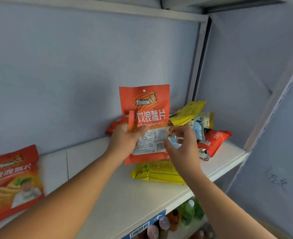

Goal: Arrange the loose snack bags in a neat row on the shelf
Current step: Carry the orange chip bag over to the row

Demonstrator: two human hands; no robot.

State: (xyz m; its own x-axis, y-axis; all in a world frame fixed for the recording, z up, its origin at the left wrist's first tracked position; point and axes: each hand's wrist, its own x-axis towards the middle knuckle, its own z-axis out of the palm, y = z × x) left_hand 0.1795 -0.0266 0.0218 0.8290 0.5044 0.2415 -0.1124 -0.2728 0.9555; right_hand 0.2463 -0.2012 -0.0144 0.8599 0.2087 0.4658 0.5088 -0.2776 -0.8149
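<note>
My left hand grips an orange snack bag upright above the white shelf, its back label facing me. My right hand pinches a small light-blue packet just right of that bag. Behind both lies a loose heap of bags: a yellow one on top, pale blue packets, a red-orange bag at the right. A flat yellow bag lies under my hands. At the far left an orange chip bag stands leaning against the back wall.
The grey-blue back panel and a metal upright close the shelf behind. A side wall stands at the right. Bare shelf lies between the left bag and the heap. Bottles and cans sit on the shelf below.
</note>
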